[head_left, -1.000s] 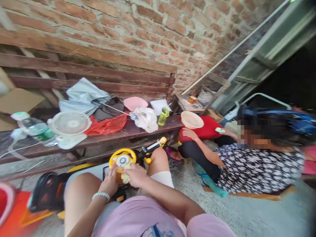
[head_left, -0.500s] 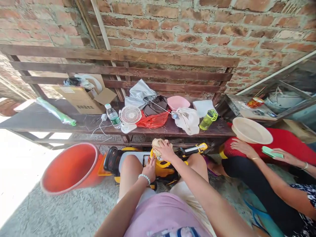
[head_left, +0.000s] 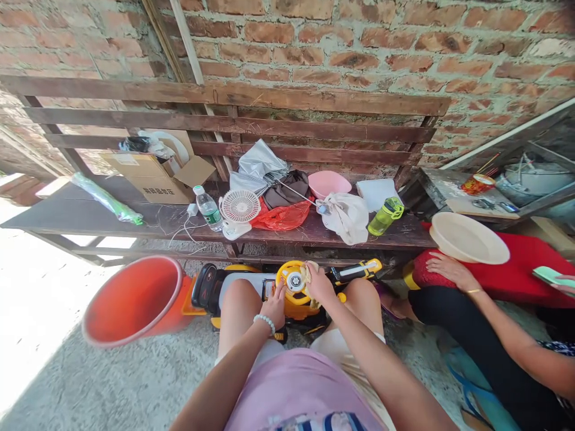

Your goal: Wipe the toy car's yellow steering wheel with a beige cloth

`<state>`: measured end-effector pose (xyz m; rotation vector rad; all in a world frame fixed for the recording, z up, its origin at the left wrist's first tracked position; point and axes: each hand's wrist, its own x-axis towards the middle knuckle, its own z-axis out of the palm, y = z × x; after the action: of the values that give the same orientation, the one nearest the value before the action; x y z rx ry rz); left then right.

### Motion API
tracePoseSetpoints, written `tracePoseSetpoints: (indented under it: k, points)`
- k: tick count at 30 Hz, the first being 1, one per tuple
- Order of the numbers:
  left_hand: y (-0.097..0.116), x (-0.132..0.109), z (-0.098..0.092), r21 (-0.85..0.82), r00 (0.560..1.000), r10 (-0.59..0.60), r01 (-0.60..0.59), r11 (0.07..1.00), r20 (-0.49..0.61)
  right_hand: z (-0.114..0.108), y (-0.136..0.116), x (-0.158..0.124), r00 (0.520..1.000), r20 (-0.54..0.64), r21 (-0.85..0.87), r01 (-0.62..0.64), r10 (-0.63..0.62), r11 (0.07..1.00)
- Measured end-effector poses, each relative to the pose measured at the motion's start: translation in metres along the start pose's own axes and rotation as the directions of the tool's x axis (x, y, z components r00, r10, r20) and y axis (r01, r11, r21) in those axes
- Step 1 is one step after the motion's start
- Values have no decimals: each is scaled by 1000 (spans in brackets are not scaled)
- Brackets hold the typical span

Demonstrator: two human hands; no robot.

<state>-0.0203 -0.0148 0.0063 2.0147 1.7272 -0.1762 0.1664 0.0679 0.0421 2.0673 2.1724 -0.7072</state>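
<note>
A yellow and white ride-on toy car (head_left: 251,288) lies between my knees, its yellow steering wheel (head_left: 292,281) facing up. My right hand (head_left: 319,282) is closed on a crumpled pale cloth (head_left: 309,273) pressed against the wheel's right rim. My left hand (head_left: 274,304), a white bead bracelet on its wrist, grips the wheel's lower left edge with its fingers curled around it.
An orange bucket (head_left: 135,299) lies on its side at the left. The wooden bench (head_left: 90,218) behind holds a cardboard box (head_left: 157,176), water bottle (head_left: 208,208), small fan (head_left: 239,208), red bag (head_left: 283,216) and green bottle (head_left: 385,216). Another person's hand (head_left: 449,270) rests on a red item under a beige basin (head_left: 469,239).
My right hand with the cloth slid from the top of the wheel down to its right rim, uncovering the wheel's centre. The view has also swung left over the last second.
</note>
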Motion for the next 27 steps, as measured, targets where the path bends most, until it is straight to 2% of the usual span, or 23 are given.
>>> tracePoseSetpoints:
  k: [3, 5, 8, 10, 12, 17, 19, 22, 27]
  points:
    - [0, 1, 4, -45, 1000, 3, -4, 999, -20, 14, 2, -35, 997, 46, -31, -60, 61, 998]
    - [0, 2, 6, -82, 999, 9, -12, 997, -41, 23, 1, -58, 995, 94, -54, -33, 38, 998]
    - [0, 2, 7, -119, 997, 10, -18, 993, -74, 30, -6, -85, 984, 153, -45, 102, -94, 994]
    - [-1, 1, 7, -119, 996, 19, -29, 992, -83, 27, -10, -93, 970, 167, -7, 182, -179, 983]
    - [-2, 0, 6, -99, 997, 35, -42, 994, -74, 20, -11, -92, 971, 136, 16, 195, -195, 981]
    - [-5, 1, 6, -76, 998, 28, -32, 997, -52, -1, -4, -66, 997, -13, -92, 74, -76, 993]
    - [-4, 2, 8, -82, 998, 20, -25, 996, -58, -3, -2, -56, 999, 4, -144, 50, -50, 988]
    - [-4, 4, 10, -70, 998, 18, -22, 997, -66, 0, -4, -53, 996, 46, -200, 85, -77, 976]
    - [-2, 4, 9, -40, 999, 15, -17, 999, -52, 9, -17, -72, 980, 99, -222, 193, -174, 956]
